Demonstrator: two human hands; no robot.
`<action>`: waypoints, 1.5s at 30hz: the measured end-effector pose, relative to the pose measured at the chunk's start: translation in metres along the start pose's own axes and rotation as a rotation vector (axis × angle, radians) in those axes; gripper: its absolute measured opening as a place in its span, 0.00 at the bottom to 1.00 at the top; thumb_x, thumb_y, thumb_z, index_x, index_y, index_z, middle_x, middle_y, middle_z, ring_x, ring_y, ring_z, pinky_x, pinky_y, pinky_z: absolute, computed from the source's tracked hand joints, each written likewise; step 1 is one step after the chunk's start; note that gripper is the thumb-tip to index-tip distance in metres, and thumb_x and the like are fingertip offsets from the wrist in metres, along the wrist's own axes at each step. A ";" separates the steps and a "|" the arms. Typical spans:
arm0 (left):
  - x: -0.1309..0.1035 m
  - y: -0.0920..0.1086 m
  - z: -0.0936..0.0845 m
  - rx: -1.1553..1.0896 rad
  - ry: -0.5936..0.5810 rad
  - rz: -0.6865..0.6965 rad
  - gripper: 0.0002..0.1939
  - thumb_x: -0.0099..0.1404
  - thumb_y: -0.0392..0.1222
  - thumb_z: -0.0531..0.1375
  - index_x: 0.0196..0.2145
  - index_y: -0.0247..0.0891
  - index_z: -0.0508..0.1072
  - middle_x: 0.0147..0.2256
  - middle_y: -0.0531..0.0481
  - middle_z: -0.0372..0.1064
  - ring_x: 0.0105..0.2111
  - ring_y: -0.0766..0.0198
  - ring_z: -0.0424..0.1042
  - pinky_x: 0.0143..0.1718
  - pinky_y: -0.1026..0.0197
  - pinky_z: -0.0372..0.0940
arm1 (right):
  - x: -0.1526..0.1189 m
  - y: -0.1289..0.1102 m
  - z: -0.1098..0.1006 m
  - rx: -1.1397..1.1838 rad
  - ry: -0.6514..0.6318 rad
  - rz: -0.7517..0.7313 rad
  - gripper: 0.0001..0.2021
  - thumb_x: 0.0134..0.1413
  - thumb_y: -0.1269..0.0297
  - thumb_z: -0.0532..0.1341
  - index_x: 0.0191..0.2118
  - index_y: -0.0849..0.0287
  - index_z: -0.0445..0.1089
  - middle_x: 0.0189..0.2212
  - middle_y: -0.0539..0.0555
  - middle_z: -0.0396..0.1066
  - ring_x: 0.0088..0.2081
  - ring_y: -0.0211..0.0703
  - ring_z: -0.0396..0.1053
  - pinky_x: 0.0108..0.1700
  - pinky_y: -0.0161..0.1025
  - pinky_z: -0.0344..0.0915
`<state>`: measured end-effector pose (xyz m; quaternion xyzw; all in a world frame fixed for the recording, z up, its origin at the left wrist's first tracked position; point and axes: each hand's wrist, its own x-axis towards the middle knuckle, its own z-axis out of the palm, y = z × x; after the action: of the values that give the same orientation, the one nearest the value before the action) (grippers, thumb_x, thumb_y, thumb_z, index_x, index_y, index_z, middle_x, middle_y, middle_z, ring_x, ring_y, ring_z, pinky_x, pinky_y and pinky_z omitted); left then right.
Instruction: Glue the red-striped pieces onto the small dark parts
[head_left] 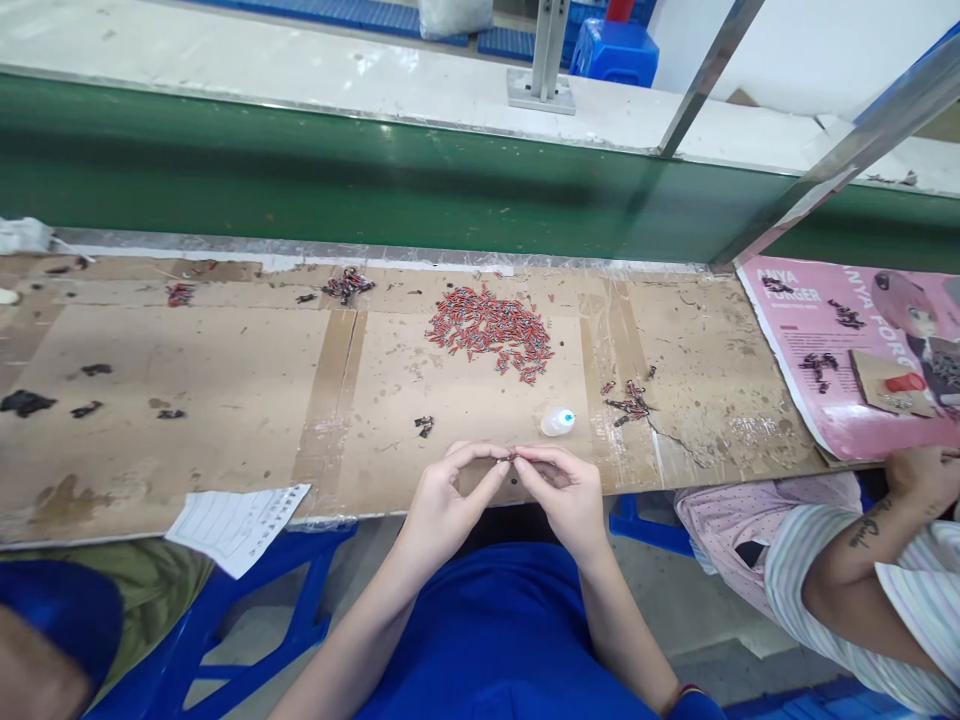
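Both of my hands meet over the near edge of the cardboard-covered bench. My left hand (454,492) pinches one end of a small dark part (507,458), thumb against fingertip. Its other end sits between the thumb and finger of my right hand (568,490). The part is too small to tell its kind. Beyond my hands lies a wide pile of small red and silver pieces (491,328). A small translucent bottle with a blue tip (558,421) is just past my right hand. A few dark pieces (425,427) rest beyond my left hand.
Small clusters lie at the back (348,286) and right (630,402); dark scraps (27,403) are at left. A paper sheet (238,522) overhangs the front edge. Co-workers sit on both sides, one arm (862,545) near a pink poster (817,345). A green conveyor (337,180) runs behind.
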<state>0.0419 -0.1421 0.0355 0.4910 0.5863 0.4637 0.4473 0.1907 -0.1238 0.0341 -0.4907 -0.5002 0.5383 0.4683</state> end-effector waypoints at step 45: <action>0.056 -0.053 -0.087 0.707 -0.092 0.272 0.14 0.67 0.41 0.51 0.38 0.42 0.77 0.37 0.47 0.76 0.37 0.56 0.75 0.41 0.55 0.69 | 0.030 0.035 -0.071 -0.839 0.200 -0.471 0.24 0.49 0.50 0.69 0.51 0.55 0.72 0.50 0.61 0.74 0.55 0.59 0.65 0.58 0.62 0.62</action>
<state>-0.0586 -0.1003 -0.0057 0.7085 0.6191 0.2655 0.2105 0.2590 -0.0907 -0.0036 -0.5598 -0.7239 0.1199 0.3850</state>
